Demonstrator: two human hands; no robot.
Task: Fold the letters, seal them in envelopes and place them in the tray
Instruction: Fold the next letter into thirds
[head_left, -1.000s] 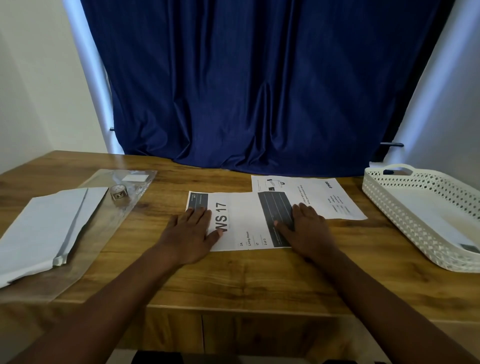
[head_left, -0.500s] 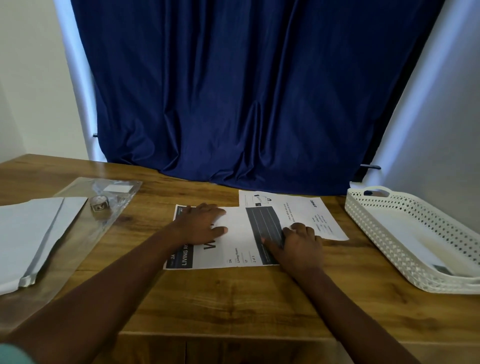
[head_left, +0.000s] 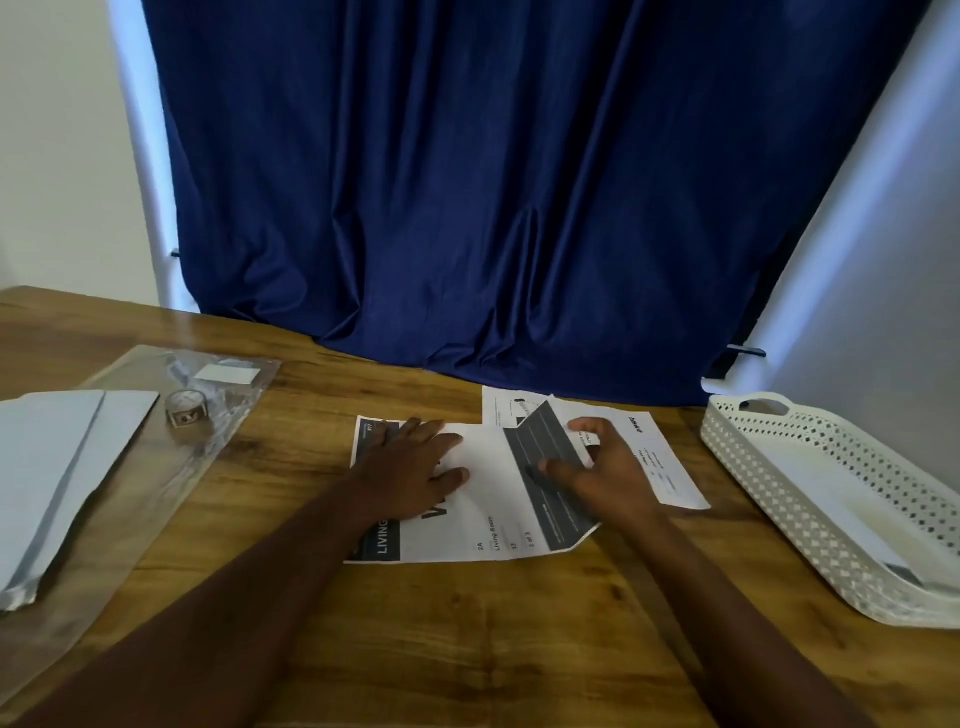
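Curtain (head_left: 519, 182): dark blue, hanging in folds behind the far table edge.
Table (head_left: 467, 623): brown wood grain, bearing all items.
Tray (head_left: 779, 467): white perforated plastic, right side, a white envelope lying inside.
Envelopes (head_left: 52, 467): white stack at left, resting on a clear plastic sleeve (head_left: 228, 405).
Letter (head_left: 483, 499): printed sheet at centre (dark bands, "LIVING" legible), its right edge lifted off a second sheet (head_left: 660, 457) beneath.
Left hand (head_left: 410, 467): fingers straight, pressing flat on the letter, grasping nothing.
Right hand (head_left: 608, 473): fingers curled, pinching the letter's raised right edge.
Tape roll (head_left: 186, 413): small, upright on the sleeve beside the envelopes.
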